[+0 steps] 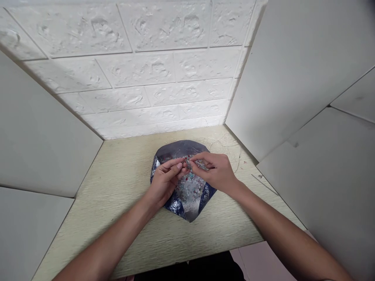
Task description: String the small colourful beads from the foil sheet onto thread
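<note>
A foil-like bag opened out into a shallow dish, grey with blue and silver patterned parts, lies on the table and holds many small clear, red and turquoise beads. Over it my left hand pinches something tiny between thumb and forefinger, possibly a bead; the fingertips hide most of it. My right hand meets it fingertip to fingertip, thumb and forefinger closed on a fine thread. Whether a needle is on the thread I cannot tell. Loops of pale thread trail on the table to the right.
The pale wood-grain table is boxed in by a white brick-pattern wall behind and plain panels at both sides. A thin metal stick and a small shiny piece lie near the right edge.
</note>
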`<move>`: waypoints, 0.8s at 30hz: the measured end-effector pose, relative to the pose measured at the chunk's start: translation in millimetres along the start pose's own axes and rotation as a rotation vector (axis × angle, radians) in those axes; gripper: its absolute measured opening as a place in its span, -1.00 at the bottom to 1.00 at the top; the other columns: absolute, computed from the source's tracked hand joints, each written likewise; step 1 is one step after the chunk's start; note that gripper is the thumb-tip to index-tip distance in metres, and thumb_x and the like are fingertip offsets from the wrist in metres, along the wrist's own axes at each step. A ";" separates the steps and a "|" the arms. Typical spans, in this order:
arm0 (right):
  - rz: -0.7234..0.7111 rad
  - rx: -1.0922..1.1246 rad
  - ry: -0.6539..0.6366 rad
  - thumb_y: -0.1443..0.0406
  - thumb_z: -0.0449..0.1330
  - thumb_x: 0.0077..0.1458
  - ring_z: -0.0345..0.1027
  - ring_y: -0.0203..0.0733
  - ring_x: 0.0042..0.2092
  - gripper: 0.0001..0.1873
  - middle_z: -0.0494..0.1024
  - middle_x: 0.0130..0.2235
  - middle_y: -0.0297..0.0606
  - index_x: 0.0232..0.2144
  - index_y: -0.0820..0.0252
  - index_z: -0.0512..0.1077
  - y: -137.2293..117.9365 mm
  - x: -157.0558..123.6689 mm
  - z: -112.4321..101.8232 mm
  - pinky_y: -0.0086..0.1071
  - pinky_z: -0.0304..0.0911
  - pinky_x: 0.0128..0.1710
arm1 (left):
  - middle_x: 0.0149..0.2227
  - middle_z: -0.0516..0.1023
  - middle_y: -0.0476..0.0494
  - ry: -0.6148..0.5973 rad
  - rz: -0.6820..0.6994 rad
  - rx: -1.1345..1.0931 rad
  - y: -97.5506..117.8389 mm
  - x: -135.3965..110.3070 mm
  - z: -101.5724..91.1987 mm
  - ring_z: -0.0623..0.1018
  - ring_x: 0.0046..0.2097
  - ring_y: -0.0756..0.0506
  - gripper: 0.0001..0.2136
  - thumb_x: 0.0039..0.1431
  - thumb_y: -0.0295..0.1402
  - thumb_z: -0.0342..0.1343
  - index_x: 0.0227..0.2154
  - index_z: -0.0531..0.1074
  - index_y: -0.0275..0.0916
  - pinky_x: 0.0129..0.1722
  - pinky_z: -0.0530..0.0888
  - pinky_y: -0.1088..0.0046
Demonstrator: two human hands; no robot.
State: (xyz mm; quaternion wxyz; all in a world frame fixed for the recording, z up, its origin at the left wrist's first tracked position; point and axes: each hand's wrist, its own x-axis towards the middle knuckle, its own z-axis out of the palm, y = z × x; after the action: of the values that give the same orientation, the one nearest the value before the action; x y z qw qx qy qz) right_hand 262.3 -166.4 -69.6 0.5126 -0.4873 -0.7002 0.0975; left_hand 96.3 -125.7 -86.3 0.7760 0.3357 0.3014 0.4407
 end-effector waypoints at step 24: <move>-0.158 -0.135 -0.016 0.33 0.13 0.12 0.31 -0.43 -0.55 -0.92 0.56 -0.45 -0.44 -0.37 0.10 0.44 6.3 -1.8 2.3 -0.49 0.23 -0.53 | -0.41 0.63 -0.09 0.020 0.026 0.038 -3.5 1.4 -0.1 0.55 -0.40 0.08 -0.77 -0.21 -0.41 0.43 -0.39 0.62 -0.29 -0.28 0.51 0.61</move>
State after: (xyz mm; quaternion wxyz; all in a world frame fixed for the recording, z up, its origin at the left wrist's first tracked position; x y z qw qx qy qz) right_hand 264.1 -163.8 -75.7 0.4790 -0.4634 -0.7454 0.0133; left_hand 98.5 -125.7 -89.3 0.7607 0.3499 0.3128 0.4485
